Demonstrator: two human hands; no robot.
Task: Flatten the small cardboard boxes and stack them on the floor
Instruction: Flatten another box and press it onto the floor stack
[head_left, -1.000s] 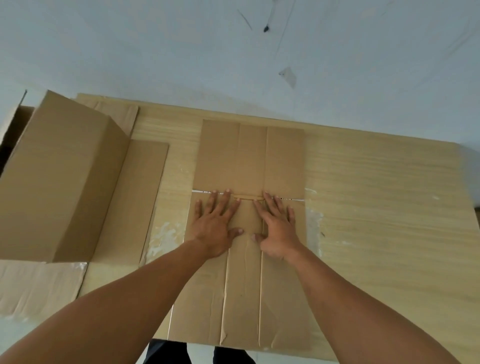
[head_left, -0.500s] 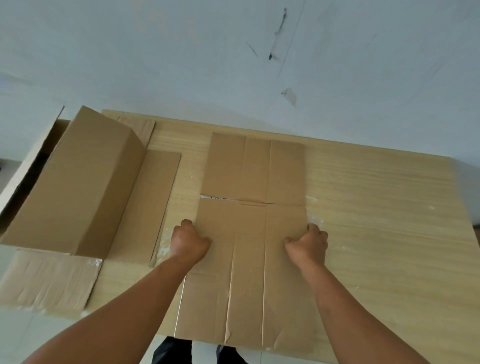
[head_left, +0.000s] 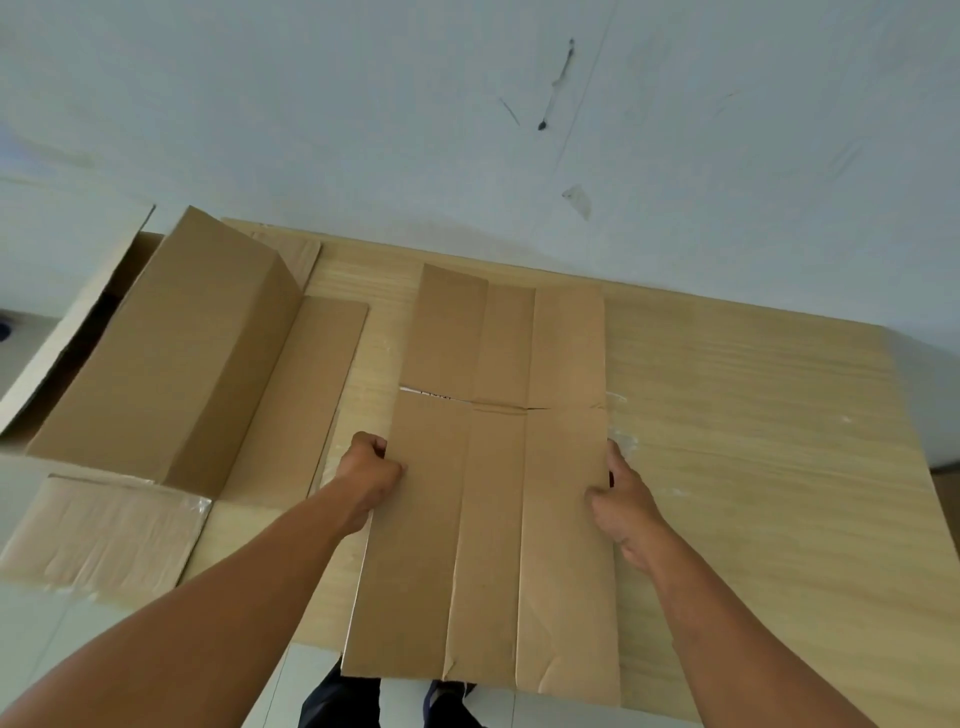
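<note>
A flattened brown cardboard box (head_left: 493, 519) lies lengthwise on the wooden table (head_left: 753, 441), its near end hanging over the front edge. My left hand (head_left: 371, 475) grips the box's left edge, fingers curled under it. My right hand (head_left: 623, 499) grips the right edge, thumb on top and fingers beneath. A second cardboard box (head_left: 171, 353), still standing as a tube with its flaps spread out, sits at the table's left end.
A white wall (head_left: 467, 130) rises directly behind the table. The upright box's flaps (head_left: 109, 530) spill over the table's left and front edges. Pale floor and my dark shoes (head_left: 337, 701) show below the front edge.
Both hands left the centre crease where they pressed flat, moved out to the box's side edges and curled around them. The camera tilted up a little.
</note>
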